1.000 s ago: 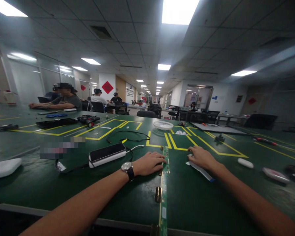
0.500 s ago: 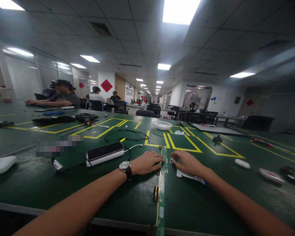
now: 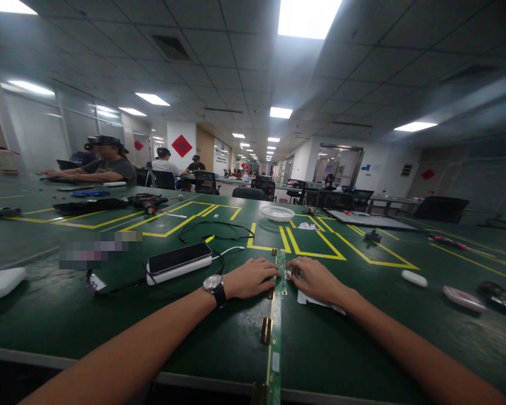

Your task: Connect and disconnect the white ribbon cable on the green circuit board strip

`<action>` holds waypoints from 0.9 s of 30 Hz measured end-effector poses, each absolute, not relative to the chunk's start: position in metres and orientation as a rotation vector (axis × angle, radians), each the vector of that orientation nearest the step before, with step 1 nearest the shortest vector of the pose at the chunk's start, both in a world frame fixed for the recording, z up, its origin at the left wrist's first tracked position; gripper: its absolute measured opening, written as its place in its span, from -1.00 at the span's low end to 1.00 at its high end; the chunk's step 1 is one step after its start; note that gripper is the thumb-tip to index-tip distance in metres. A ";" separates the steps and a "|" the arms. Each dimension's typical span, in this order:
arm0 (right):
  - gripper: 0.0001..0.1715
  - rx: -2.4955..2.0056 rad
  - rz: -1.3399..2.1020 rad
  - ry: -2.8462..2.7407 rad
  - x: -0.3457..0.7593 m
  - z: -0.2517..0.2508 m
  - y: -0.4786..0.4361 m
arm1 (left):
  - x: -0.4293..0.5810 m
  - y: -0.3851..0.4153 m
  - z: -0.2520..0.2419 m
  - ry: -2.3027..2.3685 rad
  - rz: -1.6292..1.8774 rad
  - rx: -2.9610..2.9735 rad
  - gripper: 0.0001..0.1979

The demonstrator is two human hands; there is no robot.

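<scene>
A long narrow green circuit board strip [image 3: 274,337] with gold tabs lies on the green table [image 3: 194,315], running from the front edge towards the middle. My left hand [image 3: 253,278], with a watch on its wrist, rests palm down on the strip's left side, fingers bent over it. My right hand [image 3: 314,278] sits at the strip's right side, its fingers curled and pinched at a small pale part [image 3: 287,274] on the board. A white paper slip [image 3: 316,301] lies under the right wrist.
A phone on a white power bank [image 3: 179,261] with cables lies to the left. A white mesh bowl [image 3: 277,213] stands further back, yellow tape lines around it. Small white and pink items [image 3: 414,278] lie to the right. People sit at the far left.
My right hand has moved left from the paper slip to the board, fingers closing at a small part beside my left hand. The left hand has stayed on the strip.
</scene>
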State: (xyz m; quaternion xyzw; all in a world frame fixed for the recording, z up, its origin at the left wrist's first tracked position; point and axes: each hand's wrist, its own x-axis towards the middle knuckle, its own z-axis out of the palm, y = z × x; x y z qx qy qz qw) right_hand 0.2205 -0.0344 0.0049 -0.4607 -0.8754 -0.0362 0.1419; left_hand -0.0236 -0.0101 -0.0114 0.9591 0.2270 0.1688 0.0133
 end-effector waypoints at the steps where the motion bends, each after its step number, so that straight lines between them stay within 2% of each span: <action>1: -0.72 -1.332 -0.105 -2.526 0.220 0.006 -0.035 | -0.024 -0.010 -0.011 0.710 0.522 2.989 -0.67; 12: -0.71 -1.337 -0.111 -2.507 0.219 0.002 -0.035 | -0.023 -0.011 -0.011 0.707 0.519 2.976 -0.68; 18: -0.66 -1.216 0.027 -2.538 0.221 0.005 -0.033 | -0.023 -0.007 -0.013 0.665 0.486 2.900 -0.68; 27: -0.71 -1.148 0.096 -2.518 0.226 0.004 -0.030 | -0.024 -0.003 -0.010 0.711 0.397 2.795 -0.64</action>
